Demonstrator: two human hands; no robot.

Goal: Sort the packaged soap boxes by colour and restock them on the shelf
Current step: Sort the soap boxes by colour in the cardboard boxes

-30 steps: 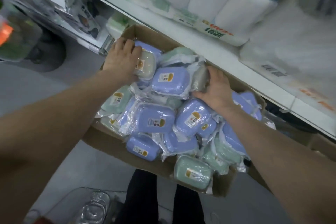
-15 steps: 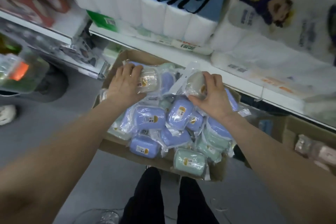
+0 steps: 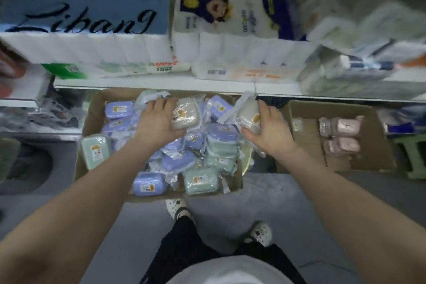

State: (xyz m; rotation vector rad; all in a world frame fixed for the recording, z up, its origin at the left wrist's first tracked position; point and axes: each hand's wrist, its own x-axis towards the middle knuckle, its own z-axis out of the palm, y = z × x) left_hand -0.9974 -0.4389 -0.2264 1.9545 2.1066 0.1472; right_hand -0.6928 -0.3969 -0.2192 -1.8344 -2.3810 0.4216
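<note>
Left hand (image 3: 159, 120): gripping a beige plastic-wrapped soap box (image 3: 185, 115), fingers curled over its near side, lifting it just above the pile.
Right hand (image 3: 269, 131): clamping a second beige wrapped soap box (image 3: 250, 115) between thumb and fingers, tilting it, loose wrapper flap sticking up toward the white shelf edge (image 3: 161, 82).
Landmark: open brown cardboard carton (image 3: 92, 117) sitting on the grey floor under that shelf edge.
Remaining stock: lilac wrapped soap boxes (image 3: 149, 184) and pale green wrapped soap boxes (image 3: 200, 180) lying jumbled inside the carton, touching and overlapping.
Sorted stock: pink wrapped soap boxes (image 3: 341, 125) lying in a second cardboard carton (image 3: 378, 136) right of the landmark.
Step, judging: pulling out the beige pair for their own group.
Risk: slippery film sliding in either grip, dropping a box back into the jumble.
Risk: flap snagging the shelf edge while rising.
Risk: beige and pale green looking alike in this dim, blurred light, causing mis-sorting.
</note>
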